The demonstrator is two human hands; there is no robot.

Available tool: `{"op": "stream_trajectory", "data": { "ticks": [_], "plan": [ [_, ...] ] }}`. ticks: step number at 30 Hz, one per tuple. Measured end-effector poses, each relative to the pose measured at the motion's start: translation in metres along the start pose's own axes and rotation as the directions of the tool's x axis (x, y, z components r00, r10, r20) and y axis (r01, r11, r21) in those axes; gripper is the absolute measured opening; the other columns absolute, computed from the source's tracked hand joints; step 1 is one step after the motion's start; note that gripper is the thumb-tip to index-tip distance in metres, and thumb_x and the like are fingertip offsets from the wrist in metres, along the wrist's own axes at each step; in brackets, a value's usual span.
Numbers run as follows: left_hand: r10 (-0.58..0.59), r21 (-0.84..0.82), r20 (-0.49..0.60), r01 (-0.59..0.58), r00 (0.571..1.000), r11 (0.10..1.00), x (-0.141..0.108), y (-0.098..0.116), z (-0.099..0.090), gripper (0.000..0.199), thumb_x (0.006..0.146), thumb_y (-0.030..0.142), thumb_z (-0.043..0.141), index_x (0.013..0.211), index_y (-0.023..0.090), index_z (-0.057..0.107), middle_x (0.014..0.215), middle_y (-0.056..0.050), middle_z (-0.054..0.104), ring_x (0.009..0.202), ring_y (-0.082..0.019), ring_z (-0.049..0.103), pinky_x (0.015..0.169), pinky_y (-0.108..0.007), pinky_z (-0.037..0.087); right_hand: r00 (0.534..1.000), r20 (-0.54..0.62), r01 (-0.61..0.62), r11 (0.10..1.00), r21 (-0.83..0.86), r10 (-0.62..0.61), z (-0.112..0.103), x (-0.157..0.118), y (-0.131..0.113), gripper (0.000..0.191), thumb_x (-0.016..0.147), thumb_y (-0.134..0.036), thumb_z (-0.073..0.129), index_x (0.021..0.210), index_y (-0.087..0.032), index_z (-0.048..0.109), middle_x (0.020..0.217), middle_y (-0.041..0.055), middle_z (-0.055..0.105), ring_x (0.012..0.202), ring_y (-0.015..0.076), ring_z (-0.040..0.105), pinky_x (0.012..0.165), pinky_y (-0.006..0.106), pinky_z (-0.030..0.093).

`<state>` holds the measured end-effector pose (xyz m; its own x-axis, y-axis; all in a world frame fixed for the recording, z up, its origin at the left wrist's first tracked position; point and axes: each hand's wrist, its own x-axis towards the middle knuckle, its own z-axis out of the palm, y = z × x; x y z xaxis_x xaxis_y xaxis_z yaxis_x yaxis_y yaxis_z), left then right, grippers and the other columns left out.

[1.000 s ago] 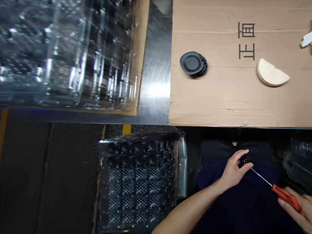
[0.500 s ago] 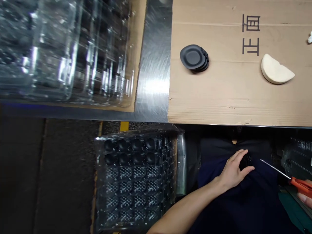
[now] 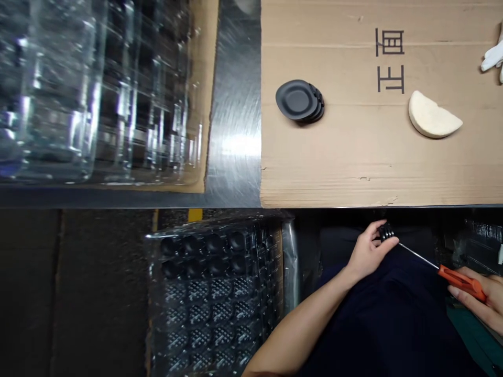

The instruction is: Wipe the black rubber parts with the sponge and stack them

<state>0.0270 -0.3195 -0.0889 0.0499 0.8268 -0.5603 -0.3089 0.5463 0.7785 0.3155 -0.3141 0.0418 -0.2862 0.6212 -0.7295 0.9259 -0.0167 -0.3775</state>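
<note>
Your right hand (image 3: pixel 481 298) is closed around the orange-handled screwdriver with a thin metal shaft (image 3: pixel 459 281); the wrist is cut off by the right edge. Your left hand (image 3: pixel 369 251) is partly open, thumb and fingers pinching one small black ridged part (image 3: pixel 387 232) over your lap. The fingers and the dark background hide much of the part. The shaft's end reaches the part beside your left thumb; whether the tip is seated cannot be told.

Low to your left stands a stack of clear plastic compartment trays (image 3: pixel 212 303). The top tray shows two rows of four smooth, round black pieces, then four rows of four pockets with a patterned surface; the bottom edge is cut off.

On the metal counter (image 3: pixel 236 131), one brown cardboard sheet (image 3: pixel 338 167) carries one stack of black oval dish-shaped pieces (image 3: pixel 296 99), at least three, and one cream half-moon pad (image 3: pixel 434 115). A white glove (image 3: pixel 493 57) is cut off at the right edge. At left, large clear plastic trays (image 3: pixel 98 104) are blurred; their dark contents cannot be counted.
</note>
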Motion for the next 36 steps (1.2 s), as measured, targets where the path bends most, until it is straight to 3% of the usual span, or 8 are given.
{"op": "stream_trajectory", "data": {
  "ticks": [2, 4, 8, 13, 18, 25, 36],
  "plan": [
    [-0.091, -0.177, -0.022, 0.085, 0.996, 0.981, 0.011, 0.003, -0.002, 0.064, 0.074, 0.043, 0.087, 0.127, 0.016, 0.064, 0.115, -0.014, 0.072, 0.101, -0.026, 0.071, 0.089, -0.042, 0.059, 0.997, 0.078, -0.002, 1.000, 0.002, 0.001, 0.005, 0.007, -0.006, 0.039, 0.100, -0.061, 0.046, 0.113, -0.032, 0.068, 0.058, -0.0023, 0.058, 0.050, 0.0203, 0.058, 0.052, 0.029, 0.041],
    [-0.167, -0.291, -0.006, 0.158, 0.986, 0.944, 0.018, 0.003, -0.004, 0.063, 0.074, 0.046, 0.087, 0.123, 0.014, 0.064, 0.109, -0.013, 0.072, 0.090, -0.022, 0.071, 0.079, -0.037, 0.060, 0.996, 0.085, 0.005, 1.000, 0.010, -0.006, 0.011, 0.014, -0.013, 0.038, 0.101, -0.060, 0.043, 0.114, -0.032, 0.067, 0.060, -0.0026, 0.059, 0.052, 0.0203, 0.059, 0.055, 0.029, 0.041],
    [-0.227, -0.389, 0.041, 0.225, 0.973, 0.894, 0.020, -0.001, -0.005, 0.056, 0.074, 0.045, 0.087, 0.115, 0.014, 0.065, 0.108, -0.011, 0.071, 0.086, -0.019, 0.070, 0.074, -0.034, 0.059, 0.994, 0.104, 0.011, 0.999, 0.051, -0.016, 0.021, 0.021, -0.023, 0.041, 0.102, -0.060, 0.041, 0.124, -0.032, 0.062, 0.069, -0.0021, 0.065, 0.062, 0.0219, 0.065, 0.062, 0.030, 0.043],
    [-0.172, -0.332, -0.011, 0.159, 0.985, 0.930, 0.028, -0.012, -0.003, 0.064, 0.072, 0.042, 0.090, 0.124, 0.015, 0.064, 0.102, -0.008, 0.072, 0.089, -0.019, 0.071, 0.084, -0.037, 0.057, 0.991, 0.136, 0.001, 1.000, 0.023, -0.004, 0.026, 0.025, -0.020, 0.046, 0.102, -0.061, 0.038, 0.121, -0.028, 0.065, 0.063, -0.0014, 0.064, 0.062, 0.0241, 0.066, 0.063, 0.031, 0.042],
    [-0.180, -0.291, -0.053, 0.157, 0.982, 0.944, 0.038, -0.025, -0.010, 0.070, 0.070, 0.042, 0.091, 0.128, 0.014, 0.061, 0.104, -0.010, 0.073, 0.090, -0.020, 0.071, 0.082, -0.035, 0.056, 0.994, 0.109, 0.014, 1.000, -0.002, -0.014, 0.025, 0.027, -0.012, 0.043, 0.102, -0.062, 0.040, 0.111, -0.028, 0.066, 0.067, 0.0003, 0.066, 0.070, 0.0259, 0.068, 0.066, 0.031, 0.040],
    [-0.210, -0.298, 0.036, 0.211, 0.977, 0.931, 0.034, -0.025, -0.008, 0.068, 0.072, 0.046, 0.089, 0.126, 0.014, 0.063, 0.097, -0.009, 0.073, 0.088, -0.021, 0.072, 0.082, -0.038, 0.057, 0.987, 0.142, 0.073, 0.997, -0.030, -0.068, 0.028, 0.028, -0.015, 0.044, 0.102, -0.060, 0.039, 0.081, -0.025, 0.054, 0.062, -0.0010, 0.056, 0.057, 0.0202, 0.056, 0.059, 0.029, 0.031],
    [-0.239, -0.307, 0.035, 0.238, 0.971, 0.922, 0.046, -0.031, -0.014, 0.065, 0.069, 0.041, 0.091, 0.121, 0.013, 0.064, 0.100, -0.010, 0.071, 0.085, -0.018, 0.070, 0.076, -0.034, 0.056, 0.987, 0.138, 0.082, 0.996, 0.017, -0.083, 0.010, 0.028, -0.019, 0.040, 0.098, -0.063, 0.047, 0.086, -0.028, 0.063, 0.065, -0.0013, 0.060, 0.063, 0.0219, 0.061, 0.058, 0.028, 0.037]
  ]
}}
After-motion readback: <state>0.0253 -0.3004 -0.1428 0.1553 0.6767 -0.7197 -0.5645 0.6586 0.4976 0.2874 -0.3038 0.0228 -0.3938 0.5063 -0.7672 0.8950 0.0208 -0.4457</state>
